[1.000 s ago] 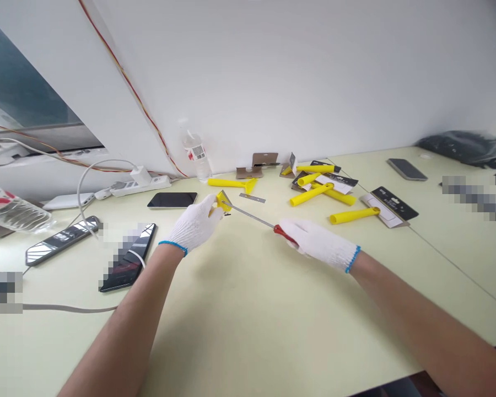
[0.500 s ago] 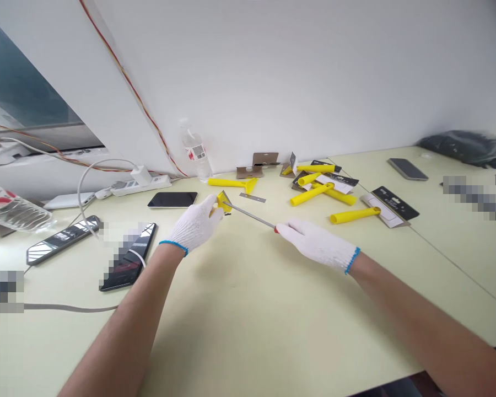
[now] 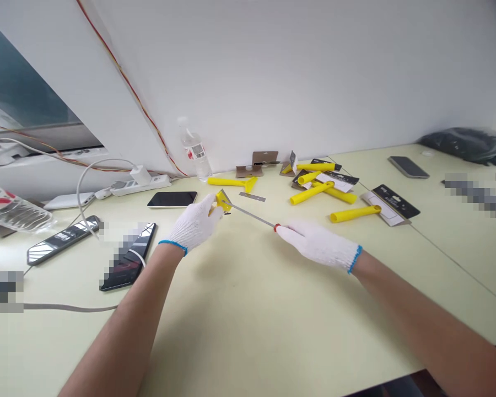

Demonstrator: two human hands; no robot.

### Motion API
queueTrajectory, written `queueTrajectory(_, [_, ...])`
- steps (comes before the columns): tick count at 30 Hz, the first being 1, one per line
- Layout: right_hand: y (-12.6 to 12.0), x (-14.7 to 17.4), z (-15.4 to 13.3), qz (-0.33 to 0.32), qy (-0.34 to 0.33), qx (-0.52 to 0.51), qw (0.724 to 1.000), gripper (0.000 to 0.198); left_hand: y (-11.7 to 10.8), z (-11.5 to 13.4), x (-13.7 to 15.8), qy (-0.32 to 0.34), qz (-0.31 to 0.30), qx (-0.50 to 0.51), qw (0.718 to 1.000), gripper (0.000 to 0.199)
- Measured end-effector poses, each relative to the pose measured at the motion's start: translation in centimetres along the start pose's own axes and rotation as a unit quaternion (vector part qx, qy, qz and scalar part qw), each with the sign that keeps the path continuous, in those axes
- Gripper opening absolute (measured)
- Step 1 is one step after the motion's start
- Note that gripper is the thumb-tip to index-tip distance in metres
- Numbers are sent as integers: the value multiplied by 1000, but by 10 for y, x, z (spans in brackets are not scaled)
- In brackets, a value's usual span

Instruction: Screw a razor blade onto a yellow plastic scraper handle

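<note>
Gripping a partly hidden yellow plastic scraper (image 3: 221, 201) in the white-knit-gloved left hand (image 3: 195, 223), raised above a pale yellow-green tabletop (image 3: 240, 331). Clasping a long, thin, steel-shafted, red-handled screwdriver (image 3: 252, 215) in the white-knit-gloved right hand (image 3: 318, 242), with most of the handle covered; pointing it leftward, tip at the scraper's head. Working in front of a flat grey metal blade (image 3: 252, 197), a second yellow plastic scraper with a tubular handle (image 3: 226, 182), and a clear plastic bottle with a red-and-white label (image 3: 197, 153) near the white wall (image 3: 314, 77).
</note>
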State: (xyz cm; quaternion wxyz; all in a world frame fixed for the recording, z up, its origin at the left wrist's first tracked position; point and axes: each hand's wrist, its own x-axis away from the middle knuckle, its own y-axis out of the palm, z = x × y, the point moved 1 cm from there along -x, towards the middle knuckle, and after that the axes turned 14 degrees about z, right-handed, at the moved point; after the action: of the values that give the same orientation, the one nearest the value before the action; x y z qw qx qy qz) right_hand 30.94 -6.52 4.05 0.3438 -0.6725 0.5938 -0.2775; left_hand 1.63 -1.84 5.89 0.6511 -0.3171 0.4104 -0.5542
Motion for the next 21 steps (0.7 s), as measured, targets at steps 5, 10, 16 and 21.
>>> queueTrajectory(5, [16,-6,5,38,-61,73,995,36,5,6,3,20,-27,0,999,13])
queueTrajectory(10, [37,16,-22,118,-43,181,976,39,20,3,-2,34,0,-27,999,10])
queueTrajectory(16, [50,86,-73,-50,-54,182,981,59,26,-9,-9,22,20,-13,999,13])
queueTrajectory(21, [52,85,-64,-73,-92,200,973,20,21,-6,-7,17,22,-3,1000,13])
